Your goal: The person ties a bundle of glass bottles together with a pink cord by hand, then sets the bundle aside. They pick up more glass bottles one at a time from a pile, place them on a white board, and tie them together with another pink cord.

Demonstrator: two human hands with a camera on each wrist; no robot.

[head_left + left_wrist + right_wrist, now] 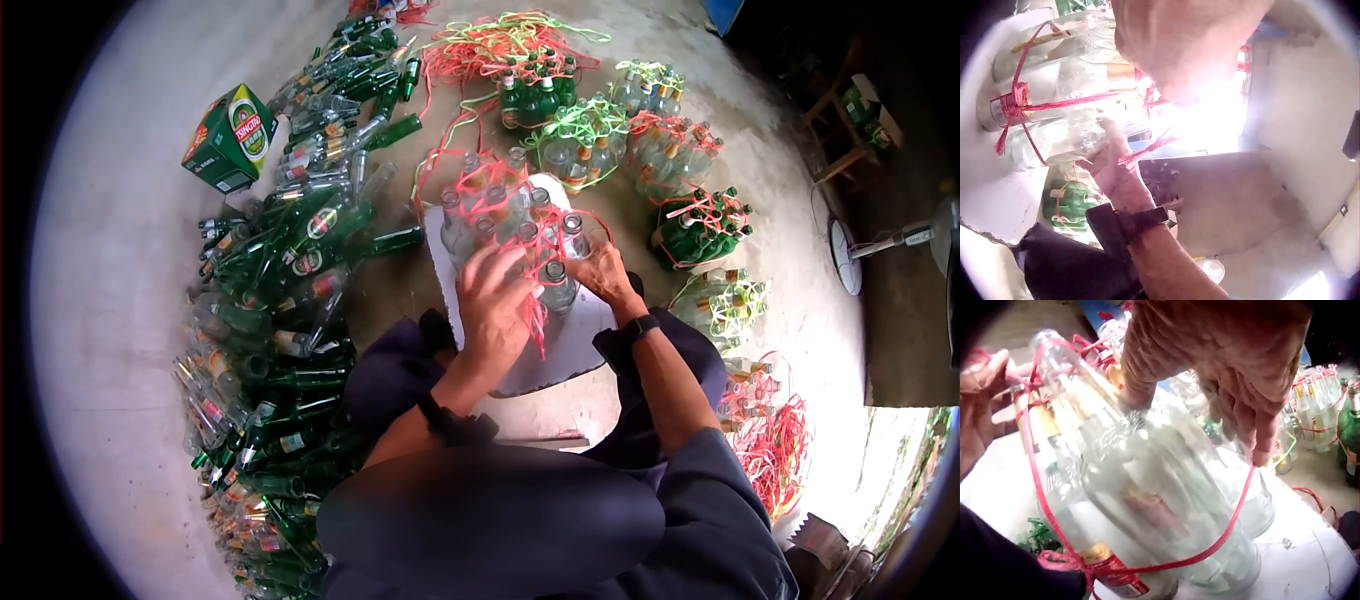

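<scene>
A bundle of clear glass bottles [497,205], looped with red string [541,240], stands upright on a white board [440,250]. The left hand [497,312] is at the near side of the bottle tops; in the right wrist view the left hand [982,403] pinches red string beside the necks. At the bundle's right side, the right hand [605,275] has its thumb and fingers around a bottle's upper part. Close up, the right hand [1222,362] has a fingertip against a taut red strand [1235,512] circling the bottles [1141,469]. Glare hides the left fingertips in the left wrist view.
Loose green and clear bottles [300,235] lie in a long heap at the left, beside a green carton [230,138]. Tied bundles [700,228] stand along the right. Piles of string [490,45] lie at the back and lower right. A fan [846,256] stands far right.
</scene>
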